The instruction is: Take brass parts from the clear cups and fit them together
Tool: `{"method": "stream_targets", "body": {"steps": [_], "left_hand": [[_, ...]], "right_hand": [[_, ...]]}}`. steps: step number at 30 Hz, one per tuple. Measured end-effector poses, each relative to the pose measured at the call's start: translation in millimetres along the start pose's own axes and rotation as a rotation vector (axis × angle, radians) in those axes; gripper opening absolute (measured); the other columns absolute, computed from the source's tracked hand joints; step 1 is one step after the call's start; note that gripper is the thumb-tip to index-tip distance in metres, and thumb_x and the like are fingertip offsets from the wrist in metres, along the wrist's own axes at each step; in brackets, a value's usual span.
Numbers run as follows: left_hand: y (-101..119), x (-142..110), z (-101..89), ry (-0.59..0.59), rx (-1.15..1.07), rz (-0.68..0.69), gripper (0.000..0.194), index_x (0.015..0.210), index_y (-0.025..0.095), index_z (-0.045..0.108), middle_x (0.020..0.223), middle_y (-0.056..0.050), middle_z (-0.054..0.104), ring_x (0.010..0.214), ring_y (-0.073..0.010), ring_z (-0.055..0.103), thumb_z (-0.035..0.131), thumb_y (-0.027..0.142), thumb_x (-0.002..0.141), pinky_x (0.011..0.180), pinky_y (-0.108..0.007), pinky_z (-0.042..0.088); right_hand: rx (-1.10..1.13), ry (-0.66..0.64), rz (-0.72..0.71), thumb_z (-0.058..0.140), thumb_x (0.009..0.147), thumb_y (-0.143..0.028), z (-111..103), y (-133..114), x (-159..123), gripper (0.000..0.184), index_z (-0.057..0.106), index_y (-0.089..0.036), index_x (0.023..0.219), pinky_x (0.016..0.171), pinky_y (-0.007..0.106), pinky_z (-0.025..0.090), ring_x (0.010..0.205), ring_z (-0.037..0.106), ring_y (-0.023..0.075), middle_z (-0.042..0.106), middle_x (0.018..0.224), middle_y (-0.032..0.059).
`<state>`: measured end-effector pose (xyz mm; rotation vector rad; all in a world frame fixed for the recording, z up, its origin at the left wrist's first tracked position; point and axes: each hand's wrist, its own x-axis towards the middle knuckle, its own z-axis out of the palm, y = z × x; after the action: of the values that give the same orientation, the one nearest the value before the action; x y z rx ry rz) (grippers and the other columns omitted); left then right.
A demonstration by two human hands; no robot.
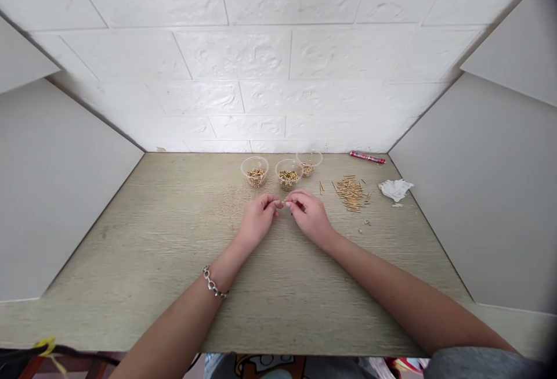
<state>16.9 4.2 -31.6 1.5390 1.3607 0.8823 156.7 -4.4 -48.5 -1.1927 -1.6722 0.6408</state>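
Observation:
Both hands meet over the middle of the wooden table (152,239). My left hand (257,219) and my right hand (310,213) each pinch an end of a thin brass pin (285,201) held level between them. Just beyond the hands stand three small clear cups, the left cup (255,171), the middle cup (288,174) and the right cup (309,162), each with brass pieces inside. A loose pile of brass pins (350,191) lies on the table to the right of my right hand. A chain bracelet (213,284) circles my left wrist.
A crumpled white tissue (395,188) lies at the right edge of the table. A red pen-like stick (368,158) rests against the white brick back wall. Grey side panels close in the left and right. A few stray pins (365,225) lie near the pile.

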Motion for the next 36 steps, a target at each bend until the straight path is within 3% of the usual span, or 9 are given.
{"method": "stream_targets", "body": {"steps": [7,19,28,36], "left_hand": [[-3,4,5.9,0.075,0.143,0.087,0.017,0.075,0.016,0.059,0.069,0.0,0.062,0.057,-0.011,0.056,0.044,0.023,0.077,0.062,-0.024,0.042],[-6,5,3.0,0.078,0.387,0.303,0.019,0.079,0.016,0.06,0.07,-0.001,0.062,0.068,-0.0127,0.057,0.042,0.018,0.079,0.07,-0.024,0.042],[-5,6,7.0,0.051,0.04,0.08,0.015,0.074,0.016,0.057,0.071,0.0,0.062,0.056,-0.0107,0.055,0.045,0.024,0.077,0.059,-0.023,0.043],[-10,8,8.8,0.025,-0.092,0.059,0.015,0.074,0.014,0.057,0.071,-0.002,0.061,0.057,-0.0105,0.054,0.048,0.027,0.075,0.058,-0.022,0.043]], "right_hand": [[-0.005,0.05,0.028,0.048,0.075,-0.015,1,0,2,0.011,0.059,-0.016,0.074,0.06,0.023,0.039,0.069,0.05,0.0118,0.057,0.079,0.003],[-0.066,0.072,-0.034,0.046,0.077,-0.015,2,0,1,0.011,0.057,-0.017,0.075,0.062,0.024,0.039,0.071,0.05,0.0116,0.055,0.079,0.0025],[-0.036,0.063,-0.025,0.046,0.077,-0.016,1,1,2,0.01,0.056,-0.017,0.076,0.058,0.023,0.038,0.068,0.048,0.0113,0.055,0.079,0.002],[-0.089,0.044,-0.011,0.046,0.077,-0.017,-1,-1,2,0.007,0.053,-0.017,0.075,0.058,0.023,0.037,0.066,0.046,0.0113,0.054,0.078,0.0015]]}}
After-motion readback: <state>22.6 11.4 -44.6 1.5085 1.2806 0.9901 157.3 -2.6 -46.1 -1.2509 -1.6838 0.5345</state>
